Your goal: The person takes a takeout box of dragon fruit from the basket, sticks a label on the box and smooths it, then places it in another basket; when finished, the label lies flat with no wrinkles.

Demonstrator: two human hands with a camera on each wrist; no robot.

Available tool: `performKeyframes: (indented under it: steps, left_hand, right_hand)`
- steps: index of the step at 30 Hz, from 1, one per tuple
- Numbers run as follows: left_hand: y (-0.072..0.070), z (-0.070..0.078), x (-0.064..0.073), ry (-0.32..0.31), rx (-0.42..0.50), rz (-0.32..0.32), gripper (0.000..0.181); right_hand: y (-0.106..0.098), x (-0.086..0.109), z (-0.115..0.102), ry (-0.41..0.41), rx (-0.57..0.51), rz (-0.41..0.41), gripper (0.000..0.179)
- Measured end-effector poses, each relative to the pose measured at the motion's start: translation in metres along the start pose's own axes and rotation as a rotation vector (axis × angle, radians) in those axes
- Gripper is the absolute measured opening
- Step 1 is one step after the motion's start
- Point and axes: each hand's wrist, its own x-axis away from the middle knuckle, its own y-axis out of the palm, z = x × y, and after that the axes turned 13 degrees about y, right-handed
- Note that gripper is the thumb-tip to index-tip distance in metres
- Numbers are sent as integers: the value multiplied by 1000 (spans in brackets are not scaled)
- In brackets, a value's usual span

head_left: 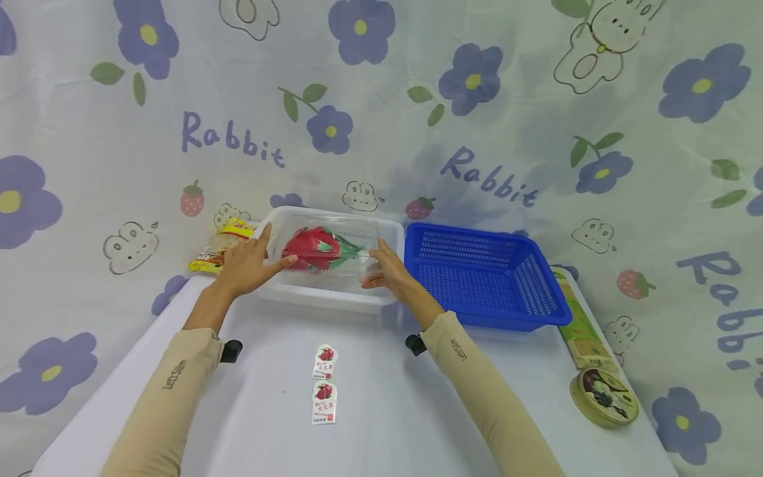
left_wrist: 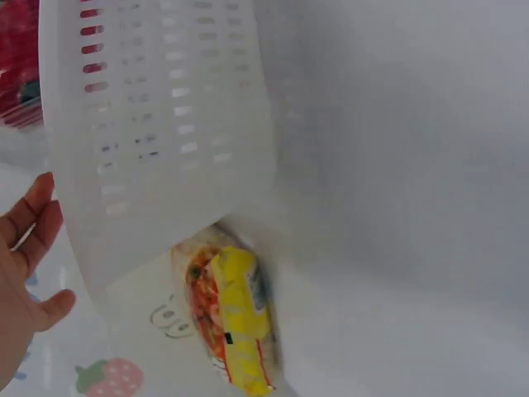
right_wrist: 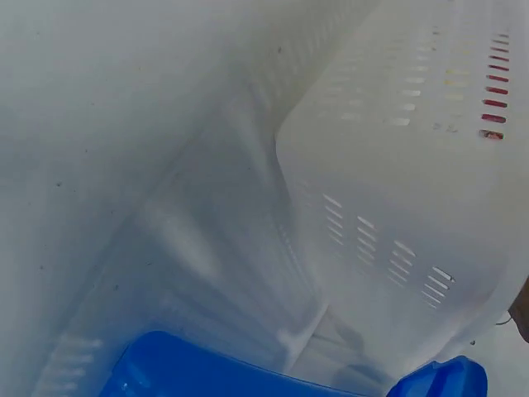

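Observation:
A red dragon fruit (head_left: 316, 246) with green scale tips lies in a clear plastic box (head_left: 352, 228). That box sits within a white slotted basket (head_left: 328, 298) against the backdrop. My left hand (head_left: 247, 265) is spread at the basket's left end, its thumb reaching the box's near left side. In the left wrist view, the other fingers of the left hand (left_wrist: 25, 265) extend beside the basket's wall. At the opposite end, my right hand (head_left: 387, 268) holds the clear box with bent fingers. Only a sliver of it enters the right wrist view.
To the right stands a blue slotted basket (head_left: 489, 318). Beyond it are a long green-and-yellow packet (head_left: 581, 318) and a round tin (head_left: 605, 397). A yellow food packet (head_left: 214, 258) lies at the left. Two dragon-fruit stickers (head_left: 324, 403) lie on the white table (head_left: 256, 411).

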Motion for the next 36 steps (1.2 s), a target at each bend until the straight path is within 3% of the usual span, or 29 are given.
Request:
performKeyframes:
  steps: [8, 12, 19, 29, 36]
  left_hand:
    - [13, 3, -4, -89, 144, -48, 112]
    - [13, 7, -4, -116, 177, -35, 116]
    - [14, 10, -3, -112, 212, -4, 120]
    - [10, 14, -2, -108, 225, 17, 120]
    - [11, 15, -2, -108, 221, 26, 120]
  right_hand:
    - [-3, 2, -2, -43, 21, -4, 68]
    - [-2, 1, -1, -44, 29, -29, 68]
    - [1, 5, 0, -51, 91, -47, 71]
    - [0, 11, 4, -96, 273, -15, 110]
    - [1, 12, 7, -138, 291, 11, 113]
